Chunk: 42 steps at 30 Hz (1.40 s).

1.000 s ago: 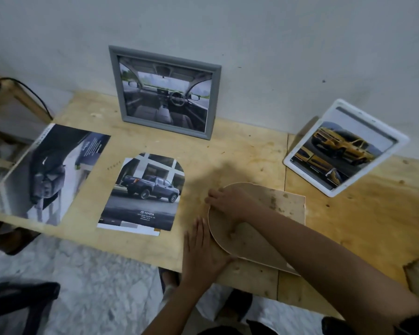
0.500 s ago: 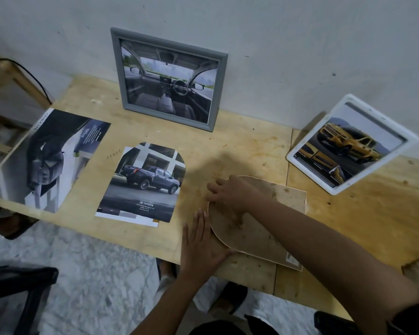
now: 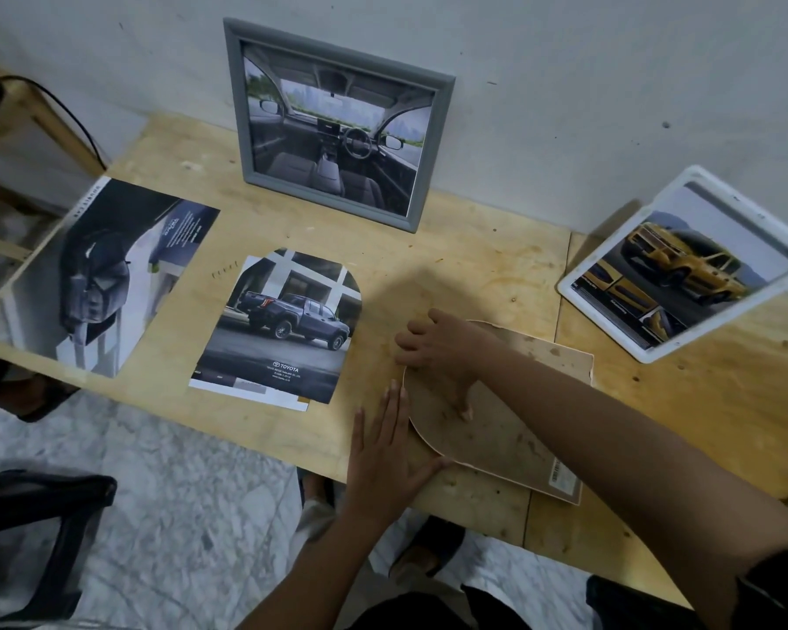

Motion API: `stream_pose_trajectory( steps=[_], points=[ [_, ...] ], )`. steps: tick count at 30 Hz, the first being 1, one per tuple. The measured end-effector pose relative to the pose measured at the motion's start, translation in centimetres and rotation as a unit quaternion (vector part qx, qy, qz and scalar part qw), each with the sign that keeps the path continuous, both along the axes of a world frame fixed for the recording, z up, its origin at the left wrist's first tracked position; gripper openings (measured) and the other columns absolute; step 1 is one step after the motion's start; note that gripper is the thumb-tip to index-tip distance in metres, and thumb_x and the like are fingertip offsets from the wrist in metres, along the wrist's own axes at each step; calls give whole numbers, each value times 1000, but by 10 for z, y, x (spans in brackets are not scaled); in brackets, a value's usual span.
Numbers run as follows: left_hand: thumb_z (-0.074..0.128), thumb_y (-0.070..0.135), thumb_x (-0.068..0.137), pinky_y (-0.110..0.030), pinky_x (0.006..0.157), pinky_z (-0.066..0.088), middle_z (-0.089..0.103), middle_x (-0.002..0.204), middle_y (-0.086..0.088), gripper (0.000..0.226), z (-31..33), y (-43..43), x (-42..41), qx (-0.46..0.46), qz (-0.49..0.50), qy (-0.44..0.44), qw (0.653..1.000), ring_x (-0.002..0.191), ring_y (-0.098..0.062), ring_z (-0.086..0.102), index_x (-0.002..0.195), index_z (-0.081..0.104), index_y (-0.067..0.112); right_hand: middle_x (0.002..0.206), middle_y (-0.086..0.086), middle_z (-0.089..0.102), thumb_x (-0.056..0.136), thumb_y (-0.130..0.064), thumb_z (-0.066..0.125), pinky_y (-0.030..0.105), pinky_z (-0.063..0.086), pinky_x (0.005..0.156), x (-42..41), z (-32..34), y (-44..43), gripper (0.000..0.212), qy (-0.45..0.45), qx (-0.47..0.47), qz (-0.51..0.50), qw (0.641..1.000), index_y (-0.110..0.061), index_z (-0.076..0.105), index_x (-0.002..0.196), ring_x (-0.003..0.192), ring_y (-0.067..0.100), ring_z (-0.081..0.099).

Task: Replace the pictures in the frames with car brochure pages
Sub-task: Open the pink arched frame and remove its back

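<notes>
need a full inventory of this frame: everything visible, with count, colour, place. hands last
grey frame: 1, grey, leaning on the wall at the back, car-interior picture inside
white frame: 1, white, propped up at right, yellow-car page inside
cut page: 1, dark pickup print, arched top, flat mid-table
brochure: 1, dark and white, left, overhanging the table edge
backing board: 1, brown, arched, front of table
table: 1, pale wood
cable: 1, black, back left
left hand: 1, flat on table, against the board's curved edge
right hand: 1, on the board, fingers curled over its arched end
</notes>
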<state>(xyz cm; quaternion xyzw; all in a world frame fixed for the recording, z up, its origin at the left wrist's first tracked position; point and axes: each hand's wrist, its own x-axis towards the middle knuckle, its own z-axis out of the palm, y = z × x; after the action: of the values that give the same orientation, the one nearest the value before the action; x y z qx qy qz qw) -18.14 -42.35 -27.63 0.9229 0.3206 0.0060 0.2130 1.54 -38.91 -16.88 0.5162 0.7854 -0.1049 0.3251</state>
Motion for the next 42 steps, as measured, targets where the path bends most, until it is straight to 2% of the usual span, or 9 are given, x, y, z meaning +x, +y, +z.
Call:
stream_pose_trajectory(
  steps=[2,4,6,9,13,19,29,42],
  points=[
    [31,79,80,-43,114,14,24,154,-6,97,0,0,-1,10,0,-1,1000,141,-15,22,146,23,7,140,4,30,62,-59,75,38,32,90,5,0,-7,100,7,1,-13,1000,-22,23,139,120,24,35],
    [30,79,81,-44,113,15,25,154,-7,97,-1,0,-1,18,-3,0,1000,141,-16,22,146,24,7,139,2,30,56,-67,73,39,31,90,8,-1,-12,107,2,-2,-20,1000,-25,21,140,119,23,35],
    [30,79,81,-44,114,15,26,153,-8,98,-1,-1,-1,22,-3,-3,1000,141,-16,22,145,26,6,140,3,29,60,-62,75,41,30,95,6,-2,-13,104,-8,4,-23,1000,-27,20,141,123,24,33],
    [31,79,80,-43,114,14,24,154,-7,98,-1,-1,-1,18,-3,2,1000,141,-16,21,146,25,6,146,6,26,73,-41,75,43,29,101,-3,-3,-4,88,-25,10,-10,1000,-27,22,142,130,27,30],
    [34,79,79,-43,114,15,21,155,-6,99,-2,-1,0,15,0,9,1000,142,-16,19,146,23,7,147,5,26,81,-26,70,40,31,99,-11,-10,5,76,-52,20,14,998,-26,24,141,131,25,30],
    [33,79,80,-43,114,14,19,155,-6,98,-1,-1,0,11,-4,12,1000,142,-17,19,147,21,7,145,4,28,82,-22,69,39,32,98,-12,-15,8,71,-54,23,27,998,-21,26,139,130,25,30],
    [32,78,81,-44,115,13,20,155,-8,99,-2,-2,-1,14,-7,17,1000,143,-16,17,147,21,6,147,4,26,80,-18,71,39,30,101,-12,-19,12,78,-70,18,47,996,-20,23,141,133,25,26],
    [32,77,82,-46,113,16,23,154,-11,99,-3,-2,-2,25,-12,9,1000,142,-18,20,146,23,3,146,8,27,83,-18,67,33,37,92,-13,-13,7,68,-41,16,22,999,-14,29,139,128,24,31]
  ],
)
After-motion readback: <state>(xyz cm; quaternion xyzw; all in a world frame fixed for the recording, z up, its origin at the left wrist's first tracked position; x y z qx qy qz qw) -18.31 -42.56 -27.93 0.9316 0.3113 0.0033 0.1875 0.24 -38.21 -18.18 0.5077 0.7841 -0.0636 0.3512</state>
